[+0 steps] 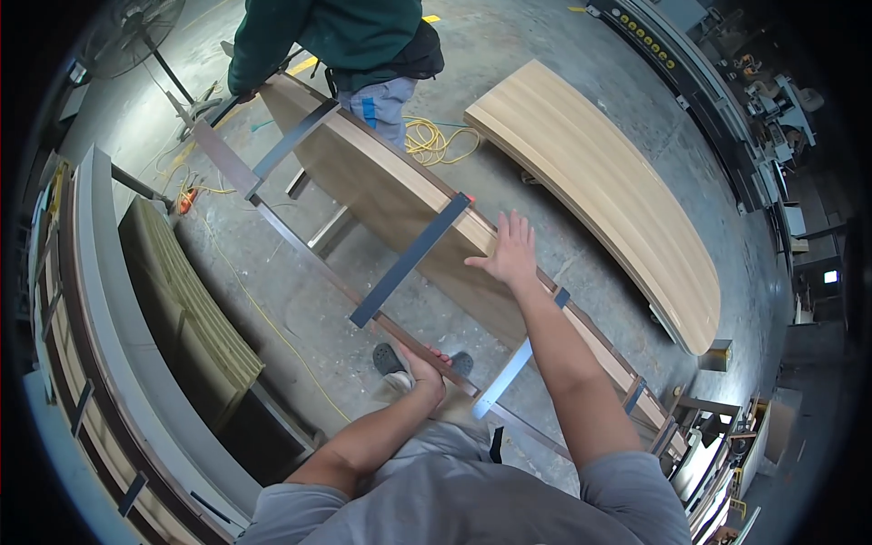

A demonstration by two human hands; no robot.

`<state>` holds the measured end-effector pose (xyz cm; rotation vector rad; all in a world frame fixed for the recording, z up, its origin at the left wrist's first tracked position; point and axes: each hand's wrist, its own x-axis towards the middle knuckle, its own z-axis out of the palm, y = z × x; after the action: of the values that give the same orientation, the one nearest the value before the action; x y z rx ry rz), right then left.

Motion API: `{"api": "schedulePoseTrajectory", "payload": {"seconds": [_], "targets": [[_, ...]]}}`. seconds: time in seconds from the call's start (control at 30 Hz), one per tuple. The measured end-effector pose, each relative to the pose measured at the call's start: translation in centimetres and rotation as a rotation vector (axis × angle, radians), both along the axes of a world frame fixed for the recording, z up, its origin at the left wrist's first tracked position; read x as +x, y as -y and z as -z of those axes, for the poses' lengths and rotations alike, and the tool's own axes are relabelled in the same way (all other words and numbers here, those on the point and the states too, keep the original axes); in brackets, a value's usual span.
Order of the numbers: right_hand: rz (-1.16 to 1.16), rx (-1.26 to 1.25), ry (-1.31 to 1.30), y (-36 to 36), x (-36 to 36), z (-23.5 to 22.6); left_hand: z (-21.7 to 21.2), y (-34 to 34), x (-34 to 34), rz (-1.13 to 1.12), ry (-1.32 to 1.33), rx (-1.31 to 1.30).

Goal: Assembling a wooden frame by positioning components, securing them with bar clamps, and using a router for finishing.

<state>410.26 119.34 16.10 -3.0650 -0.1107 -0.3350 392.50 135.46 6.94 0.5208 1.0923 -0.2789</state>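
Note:
A long wooden frame runs from far left to near right in front of me. Its far side is a deep wooden panel (363, 195) on edge, joined to a thin brown rail (313, 256) by several crosspieces, one of them a dark crosspiece (413, 256). My left hand (425, 371) is wrapped round the thin rail from below, between the dark crosspiece and a pale shiny crosspiece (502, 377). My right hand (511, 252) is open, fingers spread, over the panel's top edge; whether it touches the wood I cannot tell.
A co-worker in a green top (341, 36) stands at the frame's far end, one hand by it. Stacked curved boards (599, 182) lie to the right. Curved pieces (173, 300) stand at left. A yellow cord (272, 331) crosses the floor; a fan (127, 36) stands far left.

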Motion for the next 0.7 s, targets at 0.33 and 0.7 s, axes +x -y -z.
{"api": "schedulePoseTrajectory", "payload": {"seconds": [0.33,0.7], "targets": [[0.159,0.128,-0.578,-0.7,3.0,-1.0,-0.9,-4.1,1.1,0.003,0.014,-0.285],[0.089,0.242,-0.506,-0.3,3.1,-0.7,5.8,-20.9,7.4,0.006,0.297,-0.144]]}}
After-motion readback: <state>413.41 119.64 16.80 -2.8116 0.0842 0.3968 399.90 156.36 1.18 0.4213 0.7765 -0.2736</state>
